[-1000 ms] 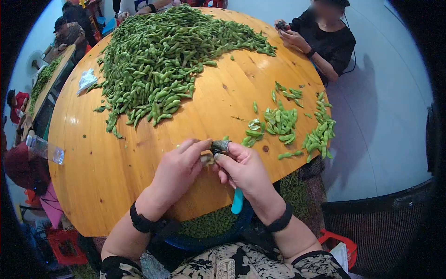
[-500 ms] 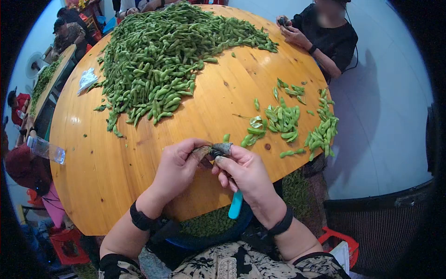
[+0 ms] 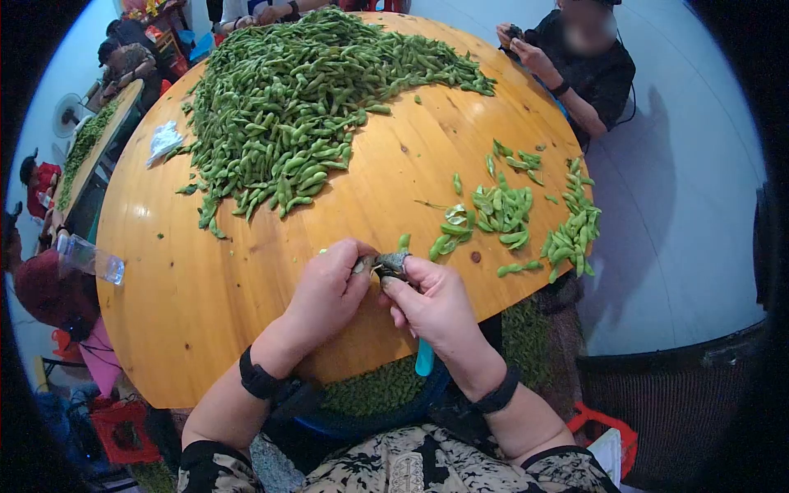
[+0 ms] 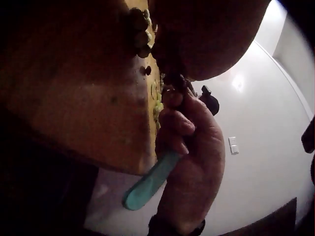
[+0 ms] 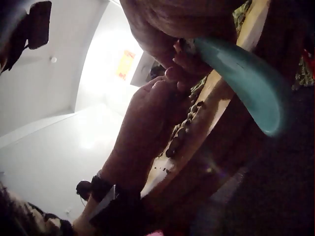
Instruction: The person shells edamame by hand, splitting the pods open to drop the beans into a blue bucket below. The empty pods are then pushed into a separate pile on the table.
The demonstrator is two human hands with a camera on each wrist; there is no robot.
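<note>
Both hands meet over the near edge of the round wooden table point(image 3: 271, 329). A grey, cloth-like wrap point(image 3: 393, 263) covers the tip of the right index finger. My left hand point(image 3: 333, 275) has its thumb and fingers together at that wrap, pinching it at its left side; the fingertips are partly hidden. My right hand point(image 3: 436, 296) curls round a tool with a flat teal handle point(image 3: 424, 357), which sticks out below the palm. In the right wrist view the same handle point(image 5: 251, 83) looks broad and rounded at its end; the tool's working end is hidden.
A large heap of green soybean pods point(image 3: 279, 115) covers the table's far left. Smaller piles of pods point(image 3: 503, 212) lie to the right. Beneath the near edge is a blue tub point(image 3: 329, 423) of green pods. A clear bottle point(image 3: 92, 260) and other people are around.
The left hand has drawn its fingers in; the brownish strip at its fingertips half a second ago is now mostly hidden. The right hand still holds the teal-handled tool.
</note>
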